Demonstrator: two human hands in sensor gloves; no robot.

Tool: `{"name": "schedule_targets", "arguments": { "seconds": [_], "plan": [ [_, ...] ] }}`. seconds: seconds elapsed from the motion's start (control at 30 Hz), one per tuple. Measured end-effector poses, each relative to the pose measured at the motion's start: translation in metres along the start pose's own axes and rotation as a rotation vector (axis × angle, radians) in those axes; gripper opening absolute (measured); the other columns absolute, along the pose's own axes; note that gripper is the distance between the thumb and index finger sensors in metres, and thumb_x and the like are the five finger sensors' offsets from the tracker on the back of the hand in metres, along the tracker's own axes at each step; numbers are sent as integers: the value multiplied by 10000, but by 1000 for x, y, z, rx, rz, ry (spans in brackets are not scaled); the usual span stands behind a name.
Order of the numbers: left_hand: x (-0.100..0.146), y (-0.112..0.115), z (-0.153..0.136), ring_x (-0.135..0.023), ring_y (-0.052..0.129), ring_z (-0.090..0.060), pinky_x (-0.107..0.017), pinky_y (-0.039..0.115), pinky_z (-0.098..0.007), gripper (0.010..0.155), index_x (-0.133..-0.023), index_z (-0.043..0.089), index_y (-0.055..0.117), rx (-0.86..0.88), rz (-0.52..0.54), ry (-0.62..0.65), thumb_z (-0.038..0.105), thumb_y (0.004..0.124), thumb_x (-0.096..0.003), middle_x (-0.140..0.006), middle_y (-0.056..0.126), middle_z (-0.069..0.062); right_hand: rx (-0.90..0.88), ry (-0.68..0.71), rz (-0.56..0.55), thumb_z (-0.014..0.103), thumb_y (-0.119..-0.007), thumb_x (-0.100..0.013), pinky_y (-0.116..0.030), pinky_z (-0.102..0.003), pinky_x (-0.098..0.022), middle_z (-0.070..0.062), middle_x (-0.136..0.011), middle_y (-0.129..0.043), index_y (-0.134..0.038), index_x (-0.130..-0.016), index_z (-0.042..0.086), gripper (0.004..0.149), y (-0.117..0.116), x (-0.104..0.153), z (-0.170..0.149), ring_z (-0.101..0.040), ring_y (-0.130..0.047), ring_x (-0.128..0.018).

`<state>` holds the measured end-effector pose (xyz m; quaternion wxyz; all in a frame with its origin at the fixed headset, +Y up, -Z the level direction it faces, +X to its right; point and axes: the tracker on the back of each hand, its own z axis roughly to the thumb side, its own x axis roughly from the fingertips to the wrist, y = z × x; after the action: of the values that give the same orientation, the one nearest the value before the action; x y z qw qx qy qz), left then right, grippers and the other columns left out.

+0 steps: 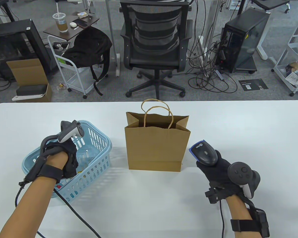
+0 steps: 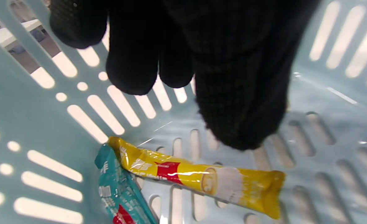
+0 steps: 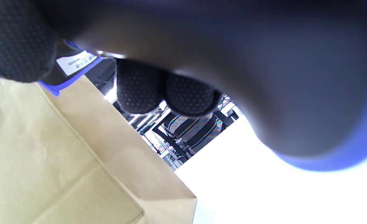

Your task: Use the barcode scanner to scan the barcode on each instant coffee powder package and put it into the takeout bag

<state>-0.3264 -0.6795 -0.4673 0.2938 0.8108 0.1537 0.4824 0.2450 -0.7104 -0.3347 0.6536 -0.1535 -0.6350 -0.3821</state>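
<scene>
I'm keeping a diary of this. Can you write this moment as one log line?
left hand: reaching into basket, holding nothing | right hand: holding scanner | bag: upright, open | yellow packet: in basket

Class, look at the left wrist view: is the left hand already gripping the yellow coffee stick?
No, the left hand hangs above the yellow stick, its fingers apart from it.

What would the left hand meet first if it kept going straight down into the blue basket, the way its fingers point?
Probably the yellow coffee stick, lying just below the left hand's fingertips; depth is hard to judge.
</scene>
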Motion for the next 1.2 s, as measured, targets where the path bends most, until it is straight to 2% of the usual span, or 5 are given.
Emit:
{"name": "schedule_targets", "arguments": {
  "seconds": [0.5,0.67,0.77,1.07,1.2],
  "plan": [
    [-30,45,33,-1004,761,-244,-804,595,-456,910,-1007,331,710,-299,-125,-49,392,1145,-210,-1093,724,70,3,-3,5,615,-906,-411,-859,-408,-481,55,-607,-1053,-748,-903,234,643,0,-1,-1,-187,-1070,-530],
    [-35,51,34,-1023,659,-243,-834,527,-436,867,-946,277,737,-288,-178,-33,419,1141,-192,-1113,643,86,9,-1,12,616,-907,-411,-859,-408,-481,55,-607,-1053,-749,-902,233,642,-1,-1,-1,-188,-1070,-529],
    [-36,52,33,-1017,670,-242,-830,532,-435,731,-939,267,749,-265,-173,-27,380,1102,-309,-1105,661,81,12,2,16,615,-907,-411,-860,-408,-480,55,-606,-1053,-746,-905,233,645,-2,-2,-1,-187,-1070,-530],
    [-34,54,34,-968,725,-193,-811,580,-404,470,-804,283,859,-220,-82,-36,366,1042,-379,-1033,722,104,18,4,24,615,-907,-411,-859,-409,-481,54,-607,-1053,-751,-901,232,641,-4,-2,-1,-188,-1070,-530],
    [-32,53,33,-1005,695,-163,-819,564,-389,625,-890,272,774,-172,-67,1,380,1054,-342,-1076,651,122,14,3,20,616,-907,-410,-860,-408,-481,55,-607,-1053,-748,-904,234,645,-4,-2,-1,-188,-1071,-530]
  ]
}}
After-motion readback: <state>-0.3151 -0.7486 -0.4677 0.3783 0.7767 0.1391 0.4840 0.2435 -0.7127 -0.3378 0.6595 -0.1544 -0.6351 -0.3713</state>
